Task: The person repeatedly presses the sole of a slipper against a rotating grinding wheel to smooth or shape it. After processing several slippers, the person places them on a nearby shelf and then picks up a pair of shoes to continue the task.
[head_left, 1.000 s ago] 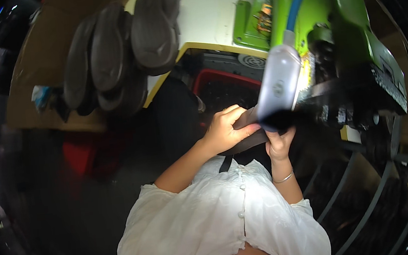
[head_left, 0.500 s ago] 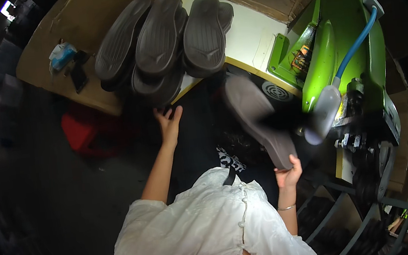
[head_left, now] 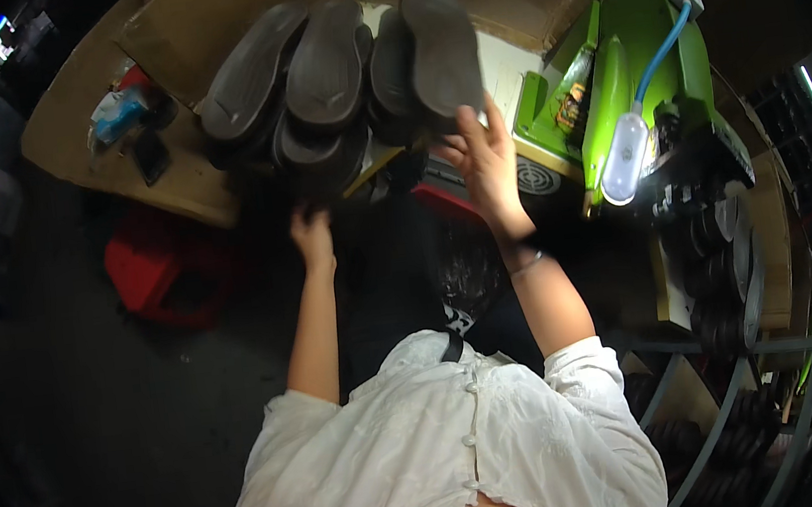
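Several dark grey-brown shoe soles lie in overlapping rows on the white tabletop. The rightmost sole [head_left: 444, 49] rests partly over another sole [head_left: 390, 73], its near end by my right hand [head_left: 485, 159]. That hand is open, with fingers spread at the sole's near edge. My left hand [head_left: 313, 238] is just below a lower sole [head_left: 315, 160] that juts over the table's near edge. Its fingers are blurred and lost in shadow, so their grip cannot be made out. Left of these lie a middle sole [head_left: 323, 68] and a far-left sole [head_left: 251, 76].
A green machine [head_left: 661, 74] stands at the right, with a lit white lamp [head_left: 626, 158] on a blue cable. A red stool [head_left: 152, 267] sits at lower left. A cardboard ledge [head_left: 188, 183] carries a blue-white packet [head_left: 118, 114] and phone [head_left: 152, 156]. Racked soles [head_left: 714, 278] stand right.
My right hand has carried the sole from beside my body up and forward onto the row, and its fingers have spread. My left hand has shifted slightly left; its fingers look less extended.
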Available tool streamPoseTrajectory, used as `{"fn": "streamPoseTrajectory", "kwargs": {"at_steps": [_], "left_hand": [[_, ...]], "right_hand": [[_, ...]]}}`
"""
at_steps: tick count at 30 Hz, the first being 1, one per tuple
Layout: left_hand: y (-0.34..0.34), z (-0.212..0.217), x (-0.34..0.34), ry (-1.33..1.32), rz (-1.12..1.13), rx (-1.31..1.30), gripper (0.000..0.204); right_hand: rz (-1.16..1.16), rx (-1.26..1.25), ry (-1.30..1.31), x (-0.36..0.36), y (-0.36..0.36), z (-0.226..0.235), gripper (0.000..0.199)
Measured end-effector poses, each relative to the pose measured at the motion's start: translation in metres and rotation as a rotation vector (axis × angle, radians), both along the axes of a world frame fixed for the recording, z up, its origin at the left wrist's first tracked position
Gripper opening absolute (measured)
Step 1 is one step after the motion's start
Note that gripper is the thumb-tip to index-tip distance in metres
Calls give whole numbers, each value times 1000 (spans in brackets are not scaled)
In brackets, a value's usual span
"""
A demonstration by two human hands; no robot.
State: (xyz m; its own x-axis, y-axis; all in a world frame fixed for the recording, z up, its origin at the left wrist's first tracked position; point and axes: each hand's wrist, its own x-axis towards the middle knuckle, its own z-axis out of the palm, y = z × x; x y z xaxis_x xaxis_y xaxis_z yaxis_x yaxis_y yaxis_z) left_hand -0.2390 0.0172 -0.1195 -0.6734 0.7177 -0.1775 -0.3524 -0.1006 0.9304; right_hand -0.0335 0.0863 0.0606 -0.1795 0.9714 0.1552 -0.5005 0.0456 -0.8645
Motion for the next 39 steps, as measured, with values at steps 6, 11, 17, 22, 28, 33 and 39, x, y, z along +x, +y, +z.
{"fn": "streamPoseTrajectory", "kwargs": {"at_steps": [6, 11, 17, 22, 28, 33, 39], "left_hand": [[19, 88, 8, 151, 215, 145, 65], [52, 78, -5, -4, 87, 230, 78], [90, 129, -63, 158, -545, -432, 109], [134, 163, -65, 35, -564, -346, 94], [139, 169, -64, 149, -617, -318, 61], [120, 164, -94, 183, -837, -385, 57], [118, 169, -76, -40, -668, -440, 61]], "right_hand": [[-95, 39, -673, -9, 79, -23, 73], [189, -255, -340, -27, 149, -54, 90], [335, -489, -159, -20, 157, -43, 92], [129, -454, -384, -29, 146, -35, 101], [124, -569, -314, -22, 105, -3, 106], [1, -608, -171, -18, 80, -22, 108], [-70, -546, -152, -32, 64, -26, 118]]}}
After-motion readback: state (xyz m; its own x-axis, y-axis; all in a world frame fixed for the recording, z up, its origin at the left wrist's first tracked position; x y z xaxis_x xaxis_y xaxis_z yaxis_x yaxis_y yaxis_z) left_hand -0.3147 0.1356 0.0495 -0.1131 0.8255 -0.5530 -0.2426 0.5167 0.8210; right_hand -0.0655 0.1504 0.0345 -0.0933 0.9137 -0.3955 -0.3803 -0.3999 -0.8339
